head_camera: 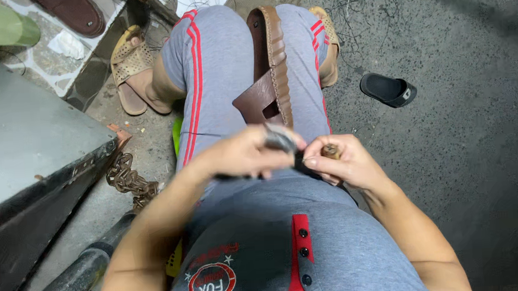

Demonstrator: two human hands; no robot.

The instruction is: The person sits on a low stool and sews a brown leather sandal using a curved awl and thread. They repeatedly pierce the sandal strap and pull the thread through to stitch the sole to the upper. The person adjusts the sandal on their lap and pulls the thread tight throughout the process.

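I sit with a brown leather sandal clamped on edge between my knees, sole side turned right. In front of my belly, my left hand grips a dark grey tool with a metal tip. My right hand pinches a small brown wooden-handled piece and touches a dark strap or thread that runs between both hands. The hands almost meet just below the sandal.
A grey metal box stands at my left, with a rusty chain beside it and a dark pipe below. Tan sandals are on my feet. A black sandal lies on the concrete floor at right.
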